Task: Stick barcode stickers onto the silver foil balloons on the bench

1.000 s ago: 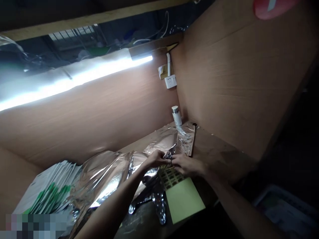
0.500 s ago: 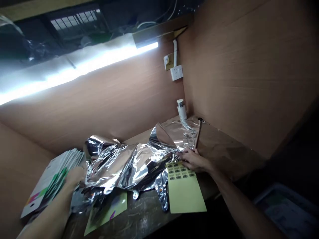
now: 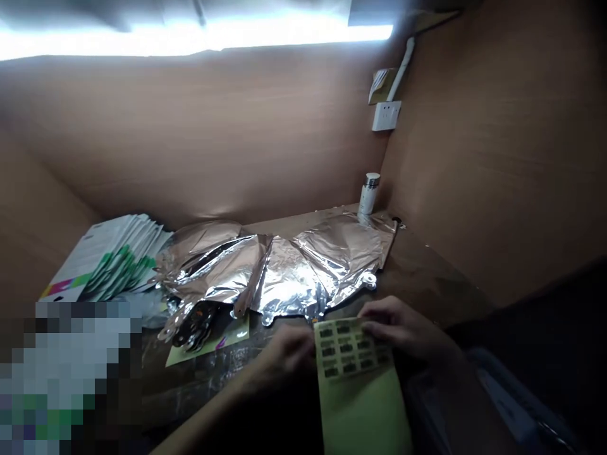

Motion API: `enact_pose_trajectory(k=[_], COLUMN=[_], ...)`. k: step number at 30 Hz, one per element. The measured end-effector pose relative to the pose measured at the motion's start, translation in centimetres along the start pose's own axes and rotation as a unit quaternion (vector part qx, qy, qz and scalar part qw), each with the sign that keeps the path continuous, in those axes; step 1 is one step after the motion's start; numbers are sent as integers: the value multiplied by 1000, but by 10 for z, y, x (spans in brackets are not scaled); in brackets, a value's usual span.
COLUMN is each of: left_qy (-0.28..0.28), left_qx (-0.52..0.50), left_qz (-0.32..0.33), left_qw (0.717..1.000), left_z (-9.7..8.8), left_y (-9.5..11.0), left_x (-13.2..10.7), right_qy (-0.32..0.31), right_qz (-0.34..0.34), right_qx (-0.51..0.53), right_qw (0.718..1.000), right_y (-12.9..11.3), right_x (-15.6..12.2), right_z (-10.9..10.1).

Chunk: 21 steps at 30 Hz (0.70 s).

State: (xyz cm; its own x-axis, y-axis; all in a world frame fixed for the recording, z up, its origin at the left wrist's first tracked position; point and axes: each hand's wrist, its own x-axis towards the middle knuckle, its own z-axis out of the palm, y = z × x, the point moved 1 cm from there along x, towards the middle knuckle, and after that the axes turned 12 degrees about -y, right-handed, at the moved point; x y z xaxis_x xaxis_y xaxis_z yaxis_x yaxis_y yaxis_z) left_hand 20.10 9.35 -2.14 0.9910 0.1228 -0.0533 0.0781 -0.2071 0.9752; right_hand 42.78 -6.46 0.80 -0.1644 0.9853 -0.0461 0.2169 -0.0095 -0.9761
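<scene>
A yellow-green sheet of small barcode labels (image 3: 351,373) is held near the front edge of the desk. My left hand (image 3: 287,354) grips its left edge with curled fingers. My right hand (image 3: 403,328) rests on its top right corner, fingers bent over the labels. Just beyond the sheet, crumpled silver foil balloons (image 3: 284,272) lie spread flat across the middle of the dark desk (image 3: 417,272).
A fanned stack of white and green cards (image 3: 114,259) lies at the left. A second yellow-green sheet (image 3: 208,344) sits under the foil's front edge. A small white bottle (image 3: 368,191) stands in the back corner below a wall socket (image 3: 386,115). Brown partition walls enclose the desk.
My left hand came back from the card stack to the label sheet. The sheet has been lifted toward me, the foil now lies flatter, and the view has tipped downward.
</scene>
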Motion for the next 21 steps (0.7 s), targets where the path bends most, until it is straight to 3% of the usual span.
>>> enact_pose_trajectory(k=[2,4,6,8,11,14,18,21], left_qy=[91,139,194,242,267,292,305,305], left_qx=[-141,-203,-178,-130,-90,-101,-146,-144], left_qz=[-17,-19,-25,-26,-29,-39,-32,-39], left_qw=[986,969,964,961,959,950,941,941], left_z=[-4,-7,-8,-8,-7,-7,-6,-5], left_y=[-4,-6,-9,-13,-22,-29,-32,-34], left_x=[-14,-22,-26,-29,-35,-40,-40,-39], right_qy=[-7,-13,0,31,71,90,139,148], right_qz=[7,7,-2,-23,-58,-99,-141,-170], right_qx=[12,0,-74,-221,-439,-523,-537,-515], right_qw=[1000,1000,997,975,894,842,820,827], right_y=[5,8,7,3,1,13,34,38], right_x=[21,42,61,76,91,98,93,86], right_z=[12,24,37,51,70,83,96,106])
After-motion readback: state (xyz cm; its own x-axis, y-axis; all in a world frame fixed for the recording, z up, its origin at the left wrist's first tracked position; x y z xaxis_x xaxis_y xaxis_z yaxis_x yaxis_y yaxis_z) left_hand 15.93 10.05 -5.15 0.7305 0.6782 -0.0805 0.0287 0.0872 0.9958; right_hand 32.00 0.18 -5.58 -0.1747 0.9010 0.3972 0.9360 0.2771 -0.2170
